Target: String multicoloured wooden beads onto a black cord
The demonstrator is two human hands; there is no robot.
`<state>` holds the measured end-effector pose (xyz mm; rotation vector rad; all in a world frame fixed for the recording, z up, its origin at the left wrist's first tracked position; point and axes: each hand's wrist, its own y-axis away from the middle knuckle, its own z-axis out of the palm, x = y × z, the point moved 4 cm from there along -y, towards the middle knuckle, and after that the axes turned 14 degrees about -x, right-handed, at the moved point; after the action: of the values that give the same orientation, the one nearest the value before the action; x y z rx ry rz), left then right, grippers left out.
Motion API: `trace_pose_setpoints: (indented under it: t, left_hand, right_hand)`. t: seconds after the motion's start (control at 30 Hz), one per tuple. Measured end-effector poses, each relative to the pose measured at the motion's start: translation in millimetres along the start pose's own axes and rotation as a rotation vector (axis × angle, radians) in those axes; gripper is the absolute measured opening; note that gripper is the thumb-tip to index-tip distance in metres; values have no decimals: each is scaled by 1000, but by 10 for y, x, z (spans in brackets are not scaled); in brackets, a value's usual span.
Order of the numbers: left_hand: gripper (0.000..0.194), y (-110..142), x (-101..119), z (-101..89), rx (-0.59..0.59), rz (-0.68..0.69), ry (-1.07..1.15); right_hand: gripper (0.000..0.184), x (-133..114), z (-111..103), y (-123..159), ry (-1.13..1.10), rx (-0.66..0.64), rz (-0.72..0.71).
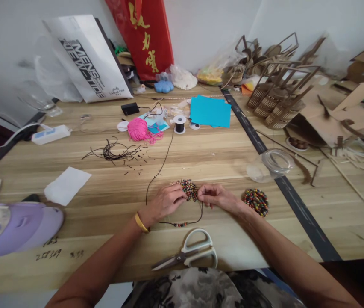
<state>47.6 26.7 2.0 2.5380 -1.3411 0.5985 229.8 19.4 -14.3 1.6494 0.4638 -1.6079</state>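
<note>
Fingertips of right hand (206, 195) blurred against beads (189, 190); grip unclear.

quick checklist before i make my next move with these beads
1. Loose beads within reach: ok, piled between the left hand and right hand.
2. Beads on the black cord: ok, a short row sits in its loop.
3. Cord up to the right hand: ok, it reaches the fingers.
4. Cord end firmly pinched: cannot tell, too small.
5. Loop joined to the spool: cannot tell, the left hand and wrist hide the link.
6. Scissors apart from both hands: ok, lying nearer the body.
</note>
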Motion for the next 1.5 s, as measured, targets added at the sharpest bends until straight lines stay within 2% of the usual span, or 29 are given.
trace_pose_setpoints:
  t: [0.83, 1.07, 1.5]
  left_hand:
    - [14, -41, 166, 51, -40, -47, -114]
    - [19, -68, 179, 76, -104, -62, -143]
    - [12, -49, 157, 62, -41, -63, -147]
  right_hand:
    - [32, 3, 1, -12, 0, 1, -21]
    - [32, 23, -5, -20, -9, -13, -34]
    - [33, 17, -8, -21, -9, -25, -53]
